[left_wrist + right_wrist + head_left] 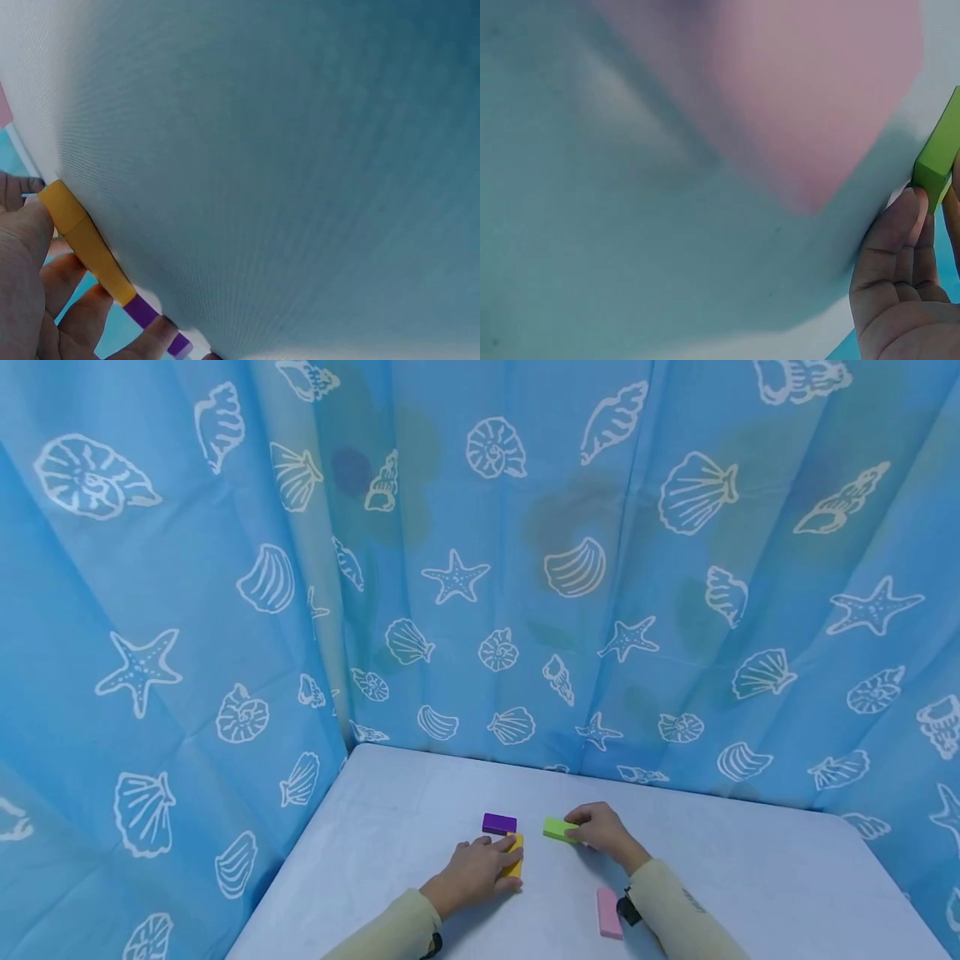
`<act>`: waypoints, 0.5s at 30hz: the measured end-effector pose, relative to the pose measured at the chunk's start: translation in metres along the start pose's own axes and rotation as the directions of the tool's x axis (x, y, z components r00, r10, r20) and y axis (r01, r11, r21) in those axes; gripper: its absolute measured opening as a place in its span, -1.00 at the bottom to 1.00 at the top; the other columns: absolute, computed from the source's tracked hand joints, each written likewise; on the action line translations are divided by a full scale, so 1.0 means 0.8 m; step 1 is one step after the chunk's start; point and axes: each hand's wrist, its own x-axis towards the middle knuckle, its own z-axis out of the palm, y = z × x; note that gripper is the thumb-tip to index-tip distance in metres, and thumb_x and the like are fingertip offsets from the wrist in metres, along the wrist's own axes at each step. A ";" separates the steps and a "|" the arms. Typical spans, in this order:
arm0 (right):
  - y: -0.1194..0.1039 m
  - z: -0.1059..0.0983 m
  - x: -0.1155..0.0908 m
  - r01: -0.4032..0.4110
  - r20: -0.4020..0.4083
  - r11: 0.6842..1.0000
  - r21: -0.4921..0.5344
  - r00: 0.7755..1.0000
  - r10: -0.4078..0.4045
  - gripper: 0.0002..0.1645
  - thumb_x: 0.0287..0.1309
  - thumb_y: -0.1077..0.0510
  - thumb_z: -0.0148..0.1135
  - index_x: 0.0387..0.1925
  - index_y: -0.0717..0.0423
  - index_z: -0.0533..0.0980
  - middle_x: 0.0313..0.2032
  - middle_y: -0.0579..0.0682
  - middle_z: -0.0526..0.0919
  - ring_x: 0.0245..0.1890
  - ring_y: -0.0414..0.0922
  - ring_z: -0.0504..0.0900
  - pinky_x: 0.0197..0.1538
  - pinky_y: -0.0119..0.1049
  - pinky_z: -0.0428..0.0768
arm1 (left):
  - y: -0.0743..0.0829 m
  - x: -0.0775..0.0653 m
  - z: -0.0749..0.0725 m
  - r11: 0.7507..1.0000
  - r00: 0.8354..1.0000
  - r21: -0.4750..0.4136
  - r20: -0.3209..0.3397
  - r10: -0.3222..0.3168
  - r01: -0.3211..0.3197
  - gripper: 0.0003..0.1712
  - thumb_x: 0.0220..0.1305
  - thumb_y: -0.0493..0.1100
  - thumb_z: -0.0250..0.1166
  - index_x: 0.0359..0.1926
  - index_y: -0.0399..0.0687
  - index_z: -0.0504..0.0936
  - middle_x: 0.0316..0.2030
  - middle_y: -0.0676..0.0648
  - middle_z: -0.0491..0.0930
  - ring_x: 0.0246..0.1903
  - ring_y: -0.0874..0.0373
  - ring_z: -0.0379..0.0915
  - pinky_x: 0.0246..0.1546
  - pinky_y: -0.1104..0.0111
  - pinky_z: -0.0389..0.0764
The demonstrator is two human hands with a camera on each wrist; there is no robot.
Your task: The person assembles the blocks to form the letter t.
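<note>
On the white tabletop my left hand (472,875) holds a yellow block (515,867), its thumb at the near end and fingers over the far part. A purple block (498,821) lies crosswise just past the yellow one's far end; in the left wrist view a fingertip overlaps the purple block (141,310). To the right, my right hand (607,837) pinches one end of a lime-green block (557,828). The right wrist view shows thumb and fingers at the green block's end (936,161). Between green and purple there is a gap.
A pink block (608,914) lies nearer, beside the right wrist, and looms blurred in the right wrist view. Blue curtains (457,677) with white shell prints hang along the back and left edges of the white table (420,785).
</note>
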 end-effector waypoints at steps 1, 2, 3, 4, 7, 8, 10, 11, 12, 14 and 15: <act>-0.001 0.001 0.000 -0.001 0.001 1.000 -0.001 1.000 0.001 -0.70 0.11 0.20 0.40 -0.07 0.12 0.68 -0.11 0.07 0.67 -0.22 -0.06 0.56 -0.20 -0.21 0.67 | 0.000 0.000 0.000 1.000 1.000 0.001 0.000 0.000 0.000 -0.36 0.30 0.37 0.14 0.36 0.39 0.43 0.43 0.18 0.30 0.32 -0.12 0.37 0.16 -0.20 0.48; -0.002 0.002 0.000 -0.003 0.002 1.000 -0.002 1.000 0.003 -0.70 0.11 0.20 0.40 -0.07 0.12 0.68 -0.10 0.08 0.67 -0.22 -0.06 0.56 -0.20 -0.21 0.67 | 0.000 0.000 0.000 1.000 1.000 0.001 0.002 0.000 0.000 -0.36 0.30 0.37 0.13 0.36 0.39 0.43 0.44 0.18 0.30 0.32 -0.12 0.37 0.16 -0.20 0.48; -0.004 0.002 0.000 -0.003 0.002 1.000 -0.004 1.000 0.003 -0.70 0.12 0.20 0.40 -0.07 0.12 0.68 -0.10 0.08 0.67 -0.22 -0.06 0.56 -0.20 -0.20 0.68 | 0.000 0.000 0.000 1.000 1.000 -0.001 0.003 -0.001 0.001 -0.36 0.30 0.37 0.14 0.36 0.39 0.43 0.43 0.19 0.30 0.31 -0.12 0.38 0.16 -0.20 0.48; -0.005 0.002 -0.001 -0.005 0.003 1.000 -0.003 1.000 0.005 -0.70 0.12 0.20 0.40 -0.07 0.12 0.68 -0.09 0.08 0.67 -0.21 -0.06 0.56 -0.20 -0.20 0.68 | 0.001 0.000 -0.001 1.000 1.000 -0.001 0.005 -0.001 0.001 -0.36 0.30 0.37 0.14 0.36 0.39 0.43 0.43 0.19 0.30 0.31 -0.12 0.37 0.16 -0.20 0.48; -0.009 0.003 -0.002 -0.011 0.005 1.000 0.000 1.000 0.011 -0.71 0.12 0.21 0.40 -0.08 0.13 0.67 -0.10 0.08 0.68 -0.22 -0.06 0.56 -0.21 -0.21 0.67 | 0.002 -0.002 -0.004 1.000 1.000 -0.002 0.008 -0.001 0.001 -0.36 0.30 0.37 0.14 0.35 0.39 0.44 0.43 0.19 0.30 0.31 -0.12 0.38 0.16 -0.20 0.48; -0.010 0.004 -0.002 -0.011 0.007 1.000 0.000 1.000 0.011 -0.71 0.12 0.21 0.40 -0.08 0.13 0.67 -0.10 0.08 0.68 -0.22 -0.06 0.56 -0.21 -0.21 0.67 | 0.002 -0.002 -0.004 1.000 1.000 -0.004 0.009 -0.002 0.002 -0.36 0.30 0.37 0.14 0.35 0.39 0.44 0.43 0.19 0.30 0.31 -0.12 0.38 0.16 -0.21 0.48; -0.011 0.004 0.000 -0.011 0.013 1.000 0.004 1.000 0.011 -0.71 0.12 0.21 0.40 -0.08 0.13 0.67 -0.11 0.08 0.68 -0.22 -0.06 0.56 -0.21 -0.22 0.67 | 0.003 -0.003 -0.004 1.000 1.000 -0.004 0.011 -0.004 0.004 -0.36 0.30 0.37 0.14 0.35 0.39 0.44 0.43 0.19 0.30 0.32 -0.12 0.37 0.16 -0.21 0.48; -0.011 0.004 0.000 -0.009 0.016 1.000 0.004 1.000 0.009 -0.71 0.12 0.21 0.39 -0.08 0.13 0.68 -0.11 0.07 0.68 -0.22 -0.07 0.56 -0.21 -0.22 0.67 | 0.003 -0.002 -0.004 1.000 1.000 -0.003 0.010 -0.005 0.005 -0.36 0.30 0.37 0.14 0.35 0.39 0.44 0.43 0.18 0.30 0.31 -0.12 0.38 0.16 -0.21 0.48; -0.012 0.003 0.001 -0.009 0.021 1.000 0.006 1.000 0.009 -0.71 0.12 0.20 0.39 -0.07 0.13 0.68 -0.11 0.07 0.67 -0.22 -0.07 0.56 -0.20 -0.22 0.67 | 0.003 -0.003 -0.004 1.000 1.000 -0.001 0.009 -0.006 0.006 -0.36 0.30 0.37 0.13 0.35 0.39 0.44 0.43 0.18 0.30 0.31 -0.12 0.38 0.16 -0.21 0.48; -0.011 0.001 0.002 -0.004 0.030 1.000 0.014 1.000 0.003 -0.69 0.13 0.20 0.38 -0.06 0.14 0.67 -0.11 0.08 0.66 -0.22 -0.06 0.56 -0.18 -0.21 0.67 | 0.002 -0.003 -0.004 1.000 1.000 0.006 0.009 -0.005 0.005 -0.35 0.31 0.38 0.13 0.36 0.39 0.43 0.44 0.18 0.29 0.31 -0.12 0.38 0.16 -0.20 0.48; -0.012 0.000 0.002 -0.001 0.033 1.000 0.017 0.999 0.001 -0.69 0.14 0.20 0.38 -0.05 0.15 0.67 -0.11 0.08 0.66 -0.23 -0.06 0.56 -0.17 -0.21 0.67 | 0.002 -0.003 -0.004 1.000 1.000 0.008 0.009 -0.005 0.005 -0.35 0.31 0.38 0.12 0.36 0.38 0.43 0.44 0.18 0.29 0.31 -0.12 0.38 0.16 -0.20 0.48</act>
